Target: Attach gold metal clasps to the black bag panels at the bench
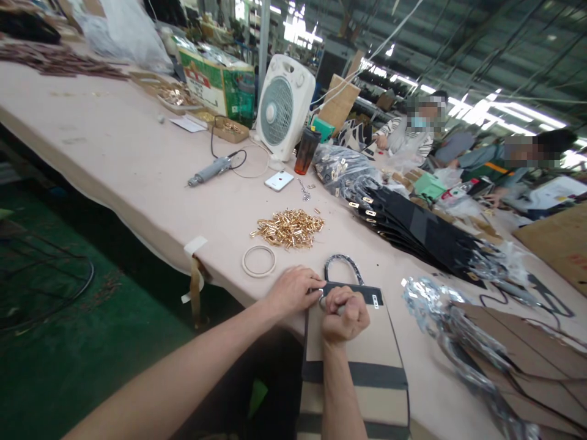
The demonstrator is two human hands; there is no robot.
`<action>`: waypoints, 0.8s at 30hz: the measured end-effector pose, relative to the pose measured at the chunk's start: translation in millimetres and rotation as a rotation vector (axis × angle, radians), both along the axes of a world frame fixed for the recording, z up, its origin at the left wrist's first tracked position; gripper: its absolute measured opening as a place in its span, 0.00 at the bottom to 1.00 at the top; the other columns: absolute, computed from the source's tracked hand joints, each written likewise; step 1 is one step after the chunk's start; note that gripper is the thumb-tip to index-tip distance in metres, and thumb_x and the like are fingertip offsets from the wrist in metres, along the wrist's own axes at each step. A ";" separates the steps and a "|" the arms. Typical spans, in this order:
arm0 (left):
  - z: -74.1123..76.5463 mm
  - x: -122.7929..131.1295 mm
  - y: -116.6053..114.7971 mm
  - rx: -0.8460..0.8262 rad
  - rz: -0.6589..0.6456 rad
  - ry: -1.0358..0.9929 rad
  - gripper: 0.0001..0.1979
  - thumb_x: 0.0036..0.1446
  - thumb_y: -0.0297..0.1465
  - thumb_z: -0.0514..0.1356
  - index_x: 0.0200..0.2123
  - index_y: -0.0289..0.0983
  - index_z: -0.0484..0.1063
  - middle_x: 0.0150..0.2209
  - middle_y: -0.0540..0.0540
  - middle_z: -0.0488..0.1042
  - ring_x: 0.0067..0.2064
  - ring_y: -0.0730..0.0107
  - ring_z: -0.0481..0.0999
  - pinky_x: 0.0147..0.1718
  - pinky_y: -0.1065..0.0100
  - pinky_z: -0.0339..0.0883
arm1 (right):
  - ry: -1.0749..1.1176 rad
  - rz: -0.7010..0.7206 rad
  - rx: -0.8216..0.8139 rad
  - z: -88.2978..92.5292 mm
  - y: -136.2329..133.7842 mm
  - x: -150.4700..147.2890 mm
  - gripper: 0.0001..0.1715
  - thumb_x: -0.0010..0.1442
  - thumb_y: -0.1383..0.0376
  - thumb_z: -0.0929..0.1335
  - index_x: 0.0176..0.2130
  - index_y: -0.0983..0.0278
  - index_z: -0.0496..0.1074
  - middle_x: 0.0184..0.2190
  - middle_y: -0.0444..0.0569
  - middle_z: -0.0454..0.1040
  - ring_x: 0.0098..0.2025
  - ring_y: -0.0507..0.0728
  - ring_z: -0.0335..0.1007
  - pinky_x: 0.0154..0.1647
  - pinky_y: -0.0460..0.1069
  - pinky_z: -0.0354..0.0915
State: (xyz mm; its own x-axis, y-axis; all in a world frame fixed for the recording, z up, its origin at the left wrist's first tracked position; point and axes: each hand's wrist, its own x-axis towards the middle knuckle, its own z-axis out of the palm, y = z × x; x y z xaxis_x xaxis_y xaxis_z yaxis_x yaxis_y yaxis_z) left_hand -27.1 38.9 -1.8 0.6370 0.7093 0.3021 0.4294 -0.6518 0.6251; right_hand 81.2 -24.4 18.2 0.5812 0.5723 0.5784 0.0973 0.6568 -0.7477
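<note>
A beige and black bag panel [358, 342] lies in front of me, its lower part reaching past the table edge. From its top black strip rises a handle [343, 259] wrapped in clear plastic. My left hand [296, 290] grips the panel's upper left corner, fingertips beside a small metal fitting. My right hand [345, 315] is closed in a fist over the black strip, around a pale-handled tool [323, 302] whose tip is hidden. A silvery slotted plate [375, 301] shows on the strip's right side. Beyond the hands sits a pile of small gold metal fittings [291, 228].
A tape roll [259, 261] lies left of the panel. Farther back are an electric screwdriver [210, 171], a phone [279, 180], a cup [307, 151] and a fan [285, 107]. Black straps [413, 226] and brown panels [518, 348] lie right. Two people work across the table.
</note>
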 end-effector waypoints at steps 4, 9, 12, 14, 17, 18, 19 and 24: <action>4.1 -2.0 -0.8 0.005 -0.011 0.004 0.10 0.67 0.35 0.61 0.47 0.46 0.82 0.47 0.49 0.82 0.50 0.62 0.76 0.52 0.61 0.67 | -0.139 -0.036 0.010 -10.8 2.9 -2.2 0.20 0.70 0.63 0.62 0.25 0.62 0.65 0.17 0.38 0.58 0.18 0.51 0.55 0.22 0.48 0.56; 10.2 -7.9 -4.9 -0.010 -0.037 0.008 0.07 0.60 0.35 0.64 0.42 0.44 0.80 0.47 0.48 0.80 0.50 0.59 0.76 0.53 0.59 0.67 | -0.222 -0.018 -0.169 -12.4 15.7 -1.3 0.23 0.71 0.60 0.63 0.24 0.61 0.63 0.18 0.39 0.61 0.19 0.50 0.57 0.24 0.49 0.57; 11.4 -10.1 -8.0 -0.007 -0.041 0.026 0.17 0.53 0.41 0.70 0.45 0.43 0.77 0.49 0.47 0.78 0.51 0.56 0.75 0.52 0.57 0.67 | -0.146 0.039 -0.321 -0.4 25.6 6.9 0.25 0.72 0.57 0.63 0.24 0.61 0.64 0.16 0.38 0.60 0.17 0.49 0.54 0.19 0.47 0.53; 10.3 -9.8 -9.0 -0.007 -0.019 0.045 0.27 0.52 0.46 0.71 0.52 0.44 0.74 0.51 0.46 0.77 0.54 0.54 0.74 0.53 0.56 0.67 | -0.011 0.075 -0.331 11.9 30.5 16.1 0.25 0.71 0.55 0.64 0.24 0.62 0.64 0.15 0.37 0.59 0.15 0.48 0.52 0.16 0.45 0.50; 7.0 -7.9 -8.5 0.010 -0.033 0.079 0.39 0.52 0.52 0.71 0.63 0.45 0.67 0.57 0.44 0.75 0.58 0.51 0.72 0.57 0.53 0.65 | 0.149 0.084 -0.250 29.9 36.3 29.6 0.23 0.70 0.54 0.64 0.25 0.61 0.63 0.15 0.35 0.57 0.14 0.47 0.50 0.14 0.43 0.48; 6.0 -7.2 -8.1 0.022 -0.043 0.087 0.40 0.52 0.53 0.70 0.64 0.45 0.66 0.59 0.43 0.74 0.59 0.50 0.71 0.59 0.52 0.64 | 0.169 0.095 -0.243 33.9 38.7 32.5 0.23 0.70 0.54 0.65 0.26 0.61 0.63 0.15 0.35 0.57 0.13 0.46 0.50 0.13 0.42 0.48; 5.3 -6.6 -7.6 0.033 -0.049 0.091 0.41 0.52 0.53 0.70 0.65 0.46 0.65 0.61 0.44 0.73 0.60 0.50 0.70 0.60 0.51 0.62 | 0.174 0.126 -0.257 36.4 41.6 34.2 0.23 0.69 0.53 0.65 0.26 0.61 0.63 0.15 0.34 0.57 0.13 0.46 0.50 0.13 0.42 0.48; 4.7 -3.8 -7.5 0.052 -0.031 0.102 0.35 0.53 0.52 0.70 0.60 0.44 0.70 0.61 0.45 0.73 0.61 0.50 0.68 0.62 0.50 0.61 | 0.090 0.292 -0.453 28.6 58.5 28.8 0.25 0.66 0.49 0.68 0.25 0.62 0.64 0.13 0.35 0.57 0.13 0.47 0.50 0.13 0.43 0.48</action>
